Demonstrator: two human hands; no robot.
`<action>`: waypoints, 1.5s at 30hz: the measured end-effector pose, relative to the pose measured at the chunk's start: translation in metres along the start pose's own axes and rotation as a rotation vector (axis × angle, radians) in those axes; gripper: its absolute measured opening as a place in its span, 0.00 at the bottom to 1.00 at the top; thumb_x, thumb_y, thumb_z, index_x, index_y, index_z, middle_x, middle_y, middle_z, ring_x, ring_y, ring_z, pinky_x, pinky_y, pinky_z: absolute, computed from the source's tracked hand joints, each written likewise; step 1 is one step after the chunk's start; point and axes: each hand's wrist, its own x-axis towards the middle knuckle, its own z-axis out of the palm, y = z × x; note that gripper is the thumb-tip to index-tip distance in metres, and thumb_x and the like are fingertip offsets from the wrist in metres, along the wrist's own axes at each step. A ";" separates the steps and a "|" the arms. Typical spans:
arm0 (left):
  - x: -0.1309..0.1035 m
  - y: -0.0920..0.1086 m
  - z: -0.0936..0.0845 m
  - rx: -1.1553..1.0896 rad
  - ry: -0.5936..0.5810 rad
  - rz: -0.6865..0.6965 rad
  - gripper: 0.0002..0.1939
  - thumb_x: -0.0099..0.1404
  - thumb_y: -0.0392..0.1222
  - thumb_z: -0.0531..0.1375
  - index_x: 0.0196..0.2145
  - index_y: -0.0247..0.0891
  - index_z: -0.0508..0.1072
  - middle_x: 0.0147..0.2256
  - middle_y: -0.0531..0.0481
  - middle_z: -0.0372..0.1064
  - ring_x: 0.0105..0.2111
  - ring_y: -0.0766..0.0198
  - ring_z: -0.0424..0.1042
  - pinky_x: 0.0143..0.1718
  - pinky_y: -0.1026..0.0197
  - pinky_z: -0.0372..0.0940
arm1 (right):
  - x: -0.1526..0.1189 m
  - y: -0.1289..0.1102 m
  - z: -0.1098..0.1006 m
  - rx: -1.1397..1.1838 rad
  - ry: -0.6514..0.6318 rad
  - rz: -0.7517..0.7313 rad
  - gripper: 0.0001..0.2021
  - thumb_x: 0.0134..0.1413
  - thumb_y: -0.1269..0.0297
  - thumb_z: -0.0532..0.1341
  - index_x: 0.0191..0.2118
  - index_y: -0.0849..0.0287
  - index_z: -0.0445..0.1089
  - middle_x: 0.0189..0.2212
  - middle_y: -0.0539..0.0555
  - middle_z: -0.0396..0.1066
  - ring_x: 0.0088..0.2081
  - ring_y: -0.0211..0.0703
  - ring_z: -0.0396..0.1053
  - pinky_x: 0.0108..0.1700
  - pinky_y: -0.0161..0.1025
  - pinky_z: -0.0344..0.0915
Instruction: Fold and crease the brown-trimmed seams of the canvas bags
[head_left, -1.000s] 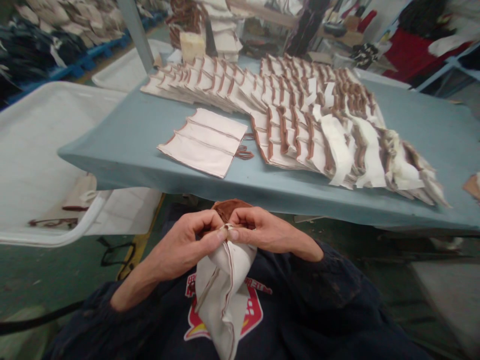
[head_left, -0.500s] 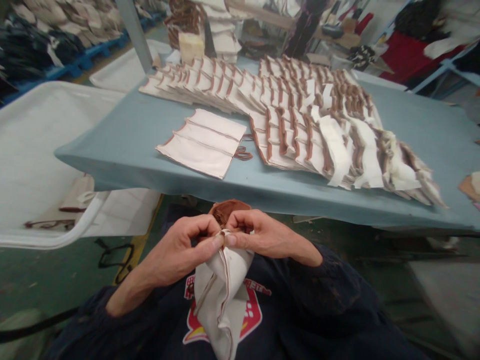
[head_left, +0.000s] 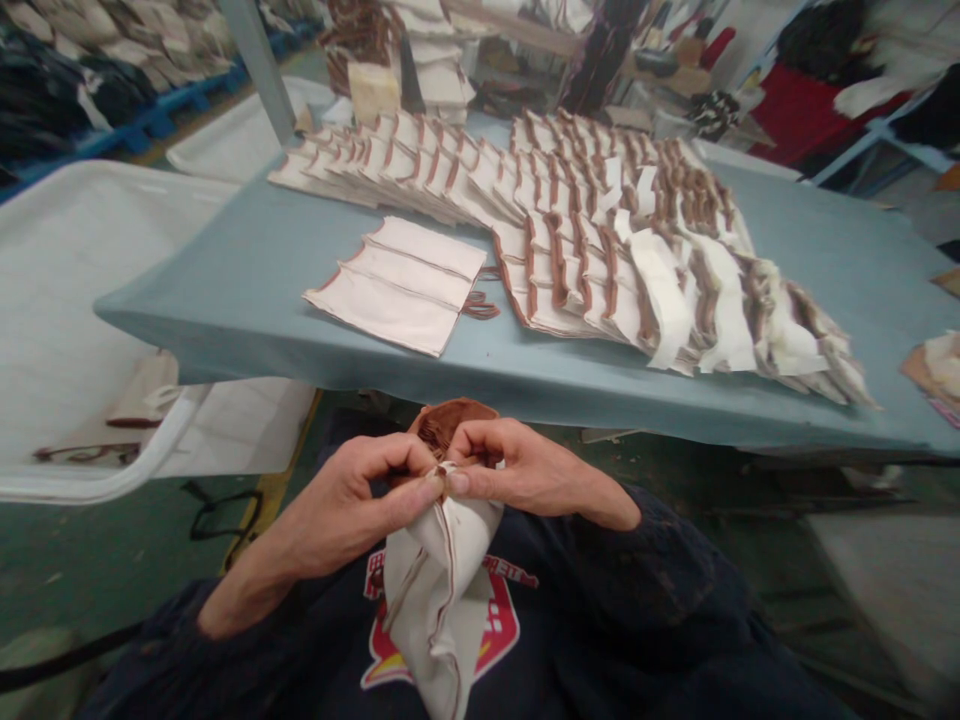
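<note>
My left hand (head_left: 360, 500) and my right hand (head_left: 517, 470) meet at my chest, thumbs and fingers pinching the top edge of a cream cloth piece (head_left: 442, 590) with brown seams. The cloth hangs down from the pinch over my dark top. Just behind my fingers is a brown part (head_left: 457, 411) with dark strands inside. Beyond, a flat cream bag (head_left: 401, 285) with brown cords lies on the blue table (head_left: 247, 300). Rows of cream pieces with brown edging (head_left: 570, 270) overlap to its right.
To the left stands a white tub (head_left: 67, 250) with some cloth items. White strips (head_left: 667, 290) lie over the right-hand rows. A grey post (head_left: 259, 70) rises at the table's back left corner. Behind it is a cream stack (head_left: 442, 70).
The view has shifted slightly, so the table and its rows sit a little further left. Both hands keep their pinch on the cloth.
</note>
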 end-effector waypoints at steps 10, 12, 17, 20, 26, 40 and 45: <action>0.000 -0.005 0.001 -0.045 -0.006 -0.044 0.15 0.71 0.47 0.61 0.29 0.37 0.75 0.25 0.54 0.66 0.26 0.67 0.62 0.26 0.67 0.59 | -0.004 -0.007 -0.002 -0.077 0.031 -0.083 0.28 0.61 0.35 0.67 0.35 0.59 0.68 0.30 0.46 0.63 0.30 0.35 0.56 0.31 0.35 0.52; 0.000 -0.004 0.000 -0.035 -0.005 -0.040 0.15 0.71 0.48 0.61 0.29 0.36 0.75 0.25 0.54 0.65 0.26 0.67 0.62 0.26 0.67 0.59 | -0.005 -0.010 -0.002 -0.082 0.033 -0.098 0.27 0.61 0.36 0.67 0.35 0.60 0.69 0.30 0.46 0.63 0.30 0.35 0.57 0.31 0.35 0.53; 0.001 0.002 0.001 -0.008 -0.012 -0.017 0.15 0.70 0.47 0.60 0.27 0.37 0.72 0.24 0.55 0.64 0.26 0.66 0.62 0.27 0.66 0.58 | -0.006 -0.015 -0.001 -0.057 0.039 -0.074 0.28 0.58 0.35 0.69 0.34 0.59 0.68 0.28 0.46 0.62 0.29 0.35 0.55 0.30 0.36 0.51; 0.002 0.004 0.003 -0.007 -0.022 -0.024 0.15 0.70 0.46 0.60 0.27 0.38 0.70 0.24 0.56 0.63 0.25 0.67 0.60 0.27 0.66 0.58 | -0.005 -0.018 0.003 -0.076 0.068 -0.043 0.29 0.57 0.34 0.69 0.32 0.58 0.68 0.27 0.46 0.62 0.28 0.35 0.55 0.29 0.36 0.51; 0.003 0.008 0.003 -0.018 -0.041 -0.004 0.15 0.69 0.46 0.59 0.25 0.38 0.69 0.24 0.56 0.63 0.25 0.67 0.61 0.27 0.66 0.57 | -0.005 -0.023 0.010 -0.046 0.031 -0.002 0.26 0.60 0.37 0.67 0.30 0.56 0.65 0.25 0.46 0.59 0.27 0.37 0.53 0.28 0.37 0.51; -0.005 0.004 0.003 -0.046 0.014 0.158 0.13 0.75 0.38 0.56 0.31 0.38 0.73 0.30 0.54 0.70 0.31 0.66 0.67 0.33 0.65 0.61 | -0.001 -0.025 0.018 0.122 -0.003 -0.038 0.27 0.60 0.38 0.67 0.28 0.54 0.59 0.25 0.47 0.54 0.27 0.39 0.50 0.29 0.41 0.48; -0.008 -0.003 0.009 -0.265 0.103 0.142 0.17 0.76 0.41 0.55 0.27 0.40 0.64 0.27 0.56 0.61 0.27 0.66 0.60 0.29 0.64 0.58 | 0.009 -0.012 0.034 0.306 0.018 -0.004 0.28 0.53 0.34 0.70 0.30 0.56 0.65 0.23 0.48 0.58 0.23 0.37 0.53 0.26 0.40 0.50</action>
